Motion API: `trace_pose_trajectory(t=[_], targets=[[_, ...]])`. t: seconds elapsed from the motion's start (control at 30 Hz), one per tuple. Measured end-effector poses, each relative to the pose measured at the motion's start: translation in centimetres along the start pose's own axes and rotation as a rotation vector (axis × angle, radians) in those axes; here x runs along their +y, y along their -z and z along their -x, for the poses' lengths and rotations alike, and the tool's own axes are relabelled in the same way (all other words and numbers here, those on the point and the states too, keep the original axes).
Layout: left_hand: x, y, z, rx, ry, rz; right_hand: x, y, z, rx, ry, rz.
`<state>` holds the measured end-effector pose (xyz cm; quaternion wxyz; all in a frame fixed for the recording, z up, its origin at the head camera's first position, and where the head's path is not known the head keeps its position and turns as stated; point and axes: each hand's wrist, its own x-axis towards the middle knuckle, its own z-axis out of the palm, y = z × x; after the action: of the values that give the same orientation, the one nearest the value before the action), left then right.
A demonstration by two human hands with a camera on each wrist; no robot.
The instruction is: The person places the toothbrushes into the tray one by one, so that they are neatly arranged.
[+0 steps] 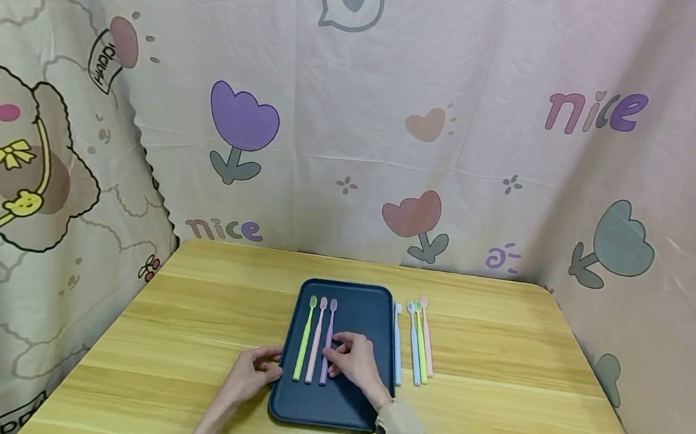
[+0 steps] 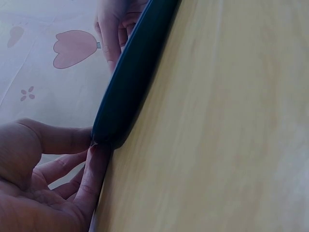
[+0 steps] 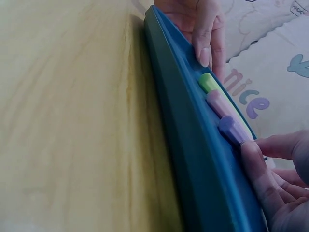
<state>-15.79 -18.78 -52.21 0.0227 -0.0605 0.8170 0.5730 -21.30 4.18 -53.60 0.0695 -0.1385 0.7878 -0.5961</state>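
A dark blue tray (image 1: 349, 406) lies on the table. Inside it a green toothbrush (image 1: 305, 338), a pink toothbrush (image 1: 315, 343) and a purple toothbrush (image 1: 324, 375) lie side by side, bristle heads towards the back. My right hand (image 1: 356, 361) reaches over the tray and pinches the purple toothbrush's handle between thumb and finger; the right wrist view shows the handle end of the purple toothbrush (image 3: 231, 129) sticking out past the fingertips. At the tray's left edge, my left hand (image 1: 251, 375) holds the rim, with thumb and finger meeting the rim of the tray (image 2: 108, 130) in the left wrist view.
Right of the tray lie more toothbrushes: a blue toothbrush (image 1: 397, 347) along the tray's edge, then another blue toothbrush (image 1: 415, 349), a green toothbrush (image 1: 422, 350) and a pink toothbrush (image 1: 428, 343) close together. A printed curtain (image 1: 346, 105) hangs behind the wooden table (image 1: 494, 399).
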Motion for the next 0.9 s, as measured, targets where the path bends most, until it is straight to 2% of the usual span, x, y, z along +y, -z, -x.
trace_pose_trajectory(t=[0.27, 0.43, 0.5, 0.63, 0.73, 0.83, 0.9], targets=[[0.1, 0.3, 0.1, -0.015, 0.002, 0.017, -0.2, 1.4, 0.5, 0.026, 0.063, -0.002], [0.1, 0.3, 0.2, -0.018, -0.012, 0.019, 0.2, 3.4, 1.2, 0.09, 0.072, -0.035], [0.0, 0.2, 0.1, -0.02, -0.014, 0.022, 0.4, 4.5, 1.7, 0.152, 0.069, -0.07], [0.0, 0.2, 0.1, -0.019, -0.011, 0.022, 0.6, 7.6, 2.7, 0.327, 0.032, -0.077], [0.1, 0.2, 0.1, -0.016, -0.007, 0.015, 0.2, 10.5, 3.7, 0.454, -0.003, -0.013], [0.2, 0.2, 0.1, -0.015, -0.006, 0.009, 1.5, 13.3, 4.3, 0.539, 0.004, 0.082], [0.2, 0.2, 0.1, -0.014, -0.005, 0.003, 2.9, 14.7, 4.4, 0.553, -0.015, 0.134]])
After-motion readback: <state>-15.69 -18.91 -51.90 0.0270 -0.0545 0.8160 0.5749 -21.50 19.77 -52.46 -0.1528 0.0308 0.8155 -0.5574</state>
